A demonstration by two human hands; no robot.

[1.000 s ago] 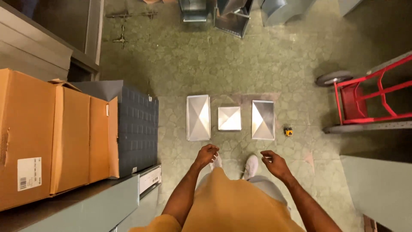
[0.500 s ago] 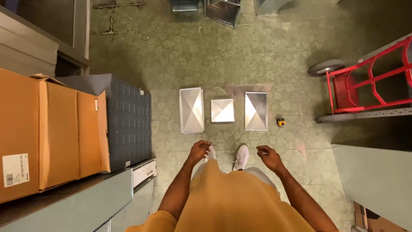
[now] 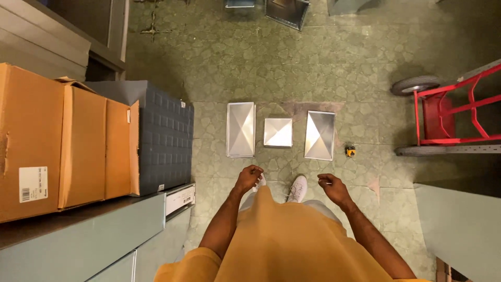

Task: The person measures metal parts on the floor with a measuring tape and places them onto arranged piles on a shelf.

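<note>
Below the head cam, both hands hang at hip level over a green stone-pattern floor [image 3: 250, 68]. Left hand [image 3: 248, 178] is loosely curled, fingers half closed, nothing in it that I can see. Right hand [image 3: 333, 188] is likewise half curled w/ thumb tucked toward the fingers; maybe sth small pinched there, can't tell.

Just ahead of the hands, three shiny metal pans lie in a row, well apart from either hand: long pan [image 3: 241, 129] ahead of the left hand, small square pan [image 3: 277, 132] between, second long pan [image 3: 319, 135] ahead of the right. They sit flat and lined up, prob. laid out for comparing or measuring, since a small yellow tape measure [image 3: 350, 151] rests just right of the last one.

White shoe [image 3: 298, 188] shows between the hands. Further left: dark grey crate [image 3: 164, 138] and cardboard boxes [image 3: 62, 141] on a counter. Far right: red hand truck [image 3: 443, 112].
</note>
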